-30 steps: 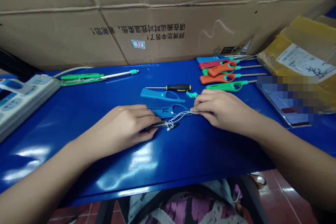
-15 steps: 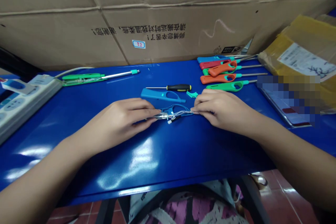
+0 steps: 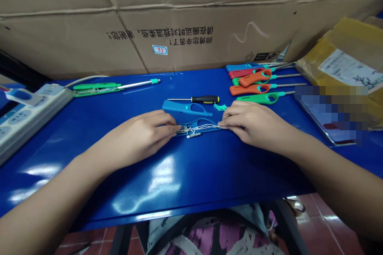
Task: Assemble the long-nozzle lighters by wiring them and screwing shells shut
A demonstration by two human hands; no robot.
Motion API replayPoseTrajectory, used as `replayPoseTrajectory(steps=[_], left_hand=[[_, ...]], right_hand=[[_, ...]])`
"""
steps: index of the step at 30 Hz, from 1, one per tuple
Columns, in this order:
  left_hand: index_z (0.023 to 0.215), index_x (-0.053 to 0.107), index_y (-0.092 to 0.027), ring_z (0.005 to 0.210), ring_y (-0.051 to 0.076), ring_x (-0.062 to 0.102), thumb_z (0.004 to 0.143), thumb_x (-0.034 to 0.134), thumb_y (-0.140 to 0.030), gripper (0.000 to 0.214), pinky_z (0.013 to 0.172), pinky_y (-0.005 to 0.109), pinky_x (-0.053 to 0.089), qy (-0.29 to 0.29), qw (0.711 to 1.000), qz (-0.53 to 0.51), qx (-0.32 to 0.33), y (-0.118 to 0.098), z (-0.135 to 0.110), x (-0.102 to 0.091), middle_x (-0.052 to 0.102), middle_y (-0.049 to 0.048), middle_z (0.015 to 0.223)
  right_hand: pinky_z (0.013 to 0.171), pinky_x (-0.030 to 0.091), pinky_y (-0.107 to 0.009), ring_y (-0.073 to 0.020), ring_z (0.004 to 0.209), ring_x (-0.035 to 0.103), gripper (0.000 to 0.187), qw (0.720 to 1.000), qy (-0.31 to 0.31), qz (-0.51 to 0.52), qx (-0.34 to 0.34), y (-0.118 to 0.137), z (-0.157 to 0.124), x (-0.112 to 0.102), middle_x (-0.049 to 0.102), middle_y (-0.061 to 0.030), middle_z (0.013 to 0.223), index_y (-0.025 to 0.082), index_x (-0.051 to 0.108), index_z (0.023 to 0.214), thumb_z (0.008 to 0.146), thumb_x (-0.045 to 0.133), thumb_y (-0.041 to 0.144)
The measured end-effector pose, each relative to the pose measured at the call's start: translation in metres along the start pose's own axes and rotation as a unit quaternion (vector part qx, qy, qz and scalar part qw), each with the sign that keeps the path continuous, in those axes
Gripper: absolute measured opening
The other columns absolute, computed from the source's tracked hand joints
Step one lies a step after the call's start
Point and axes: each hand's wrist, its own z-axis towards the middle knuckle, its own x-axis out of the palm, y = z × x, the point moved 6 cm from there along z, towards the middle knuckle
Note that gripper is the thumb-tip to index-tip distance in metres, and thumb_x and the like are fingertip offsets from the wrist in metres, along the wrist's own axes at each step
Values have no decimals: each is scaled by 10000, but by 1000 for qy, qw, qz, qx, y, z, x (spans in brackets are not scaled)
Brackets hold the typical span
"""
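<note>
At nine o'clock of the blue handle half (image 3: 190,125) on the table, the left hand (image 3: 149,131) pinches a clear tank (image 3: 182,129) between thumb and fingers, barely apart. White wires (image 3: 204,126) run along the half to three o'clock, where the right hand's (image 3: 251,122) narrowly closed fingertips grip their ends.

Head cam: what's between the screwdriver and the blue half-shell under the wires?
The other blue half-shell, with a small turquoise piece near its narrow end; both show in the head view.
</note>
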Motion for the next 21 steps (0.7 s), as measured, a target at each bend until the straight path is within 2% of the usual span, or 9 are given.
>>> replayPoseTrajectory(steps=[8, 21], left_hand=[[1166, 716, -157, 962, 202, 684, 1010, 531, -224, 252, 886, 359, 574, -12, 998, -62, -14, 8, 1, 5, 719, 96, 1067], [1092, 751, -178, 919, 198, 695, 973, 566, -225, 224, 858, 346, 577, -26, 996, -79, -31, 7, 4, 8, 736, 83, 1021]], right_hand=[[742, 465, -332, -213, 867, 624, 242, 1000, -1, -3, 1, 0, 0, 1, 750, -60, 891, 189, 783, 840, 926, 572, 105], [730, 460, -316, -199, 849, 619, 233, 1000, -22, 3, -7, -1, -2, -1, 748, -46, 878, 196, 779, 841, 925, 580, 109]])
